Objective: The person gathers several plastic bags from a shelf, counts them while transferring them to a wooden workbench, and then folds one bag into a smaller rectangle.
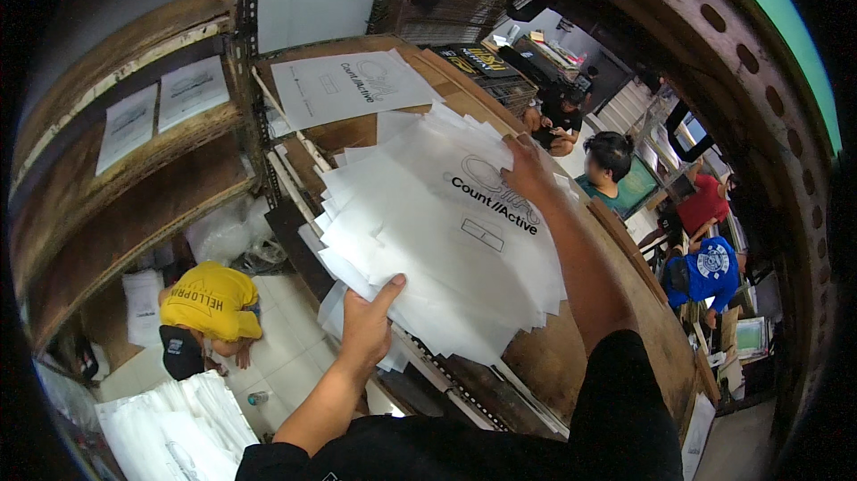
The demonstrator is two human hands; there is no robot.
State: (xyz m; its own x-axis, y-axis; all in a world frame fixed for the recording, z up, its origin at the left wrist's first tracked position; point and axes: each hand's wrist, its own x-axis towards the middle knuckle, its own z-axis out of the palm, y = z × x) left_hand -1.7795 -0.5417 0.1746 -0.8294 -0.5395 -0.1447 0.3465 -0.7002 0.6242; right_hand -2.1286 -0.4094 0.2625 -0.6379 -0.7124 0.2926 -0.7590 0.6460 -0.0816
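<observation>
Left hand [368, 329] pinched the near edge of a fanned stack of thin, white, translucent paper sheets [402, 213], thumb on top, fingers hidden beneath. From there the stack reached forward and rightward to the right hand [528, 168], half-curled at the far right edge, its grip impossible to tell. Both touched the paper; jutting, ragged corners obscured any long axis. Beneath spread a stained, brown wooden board [656, 351].
</observation>
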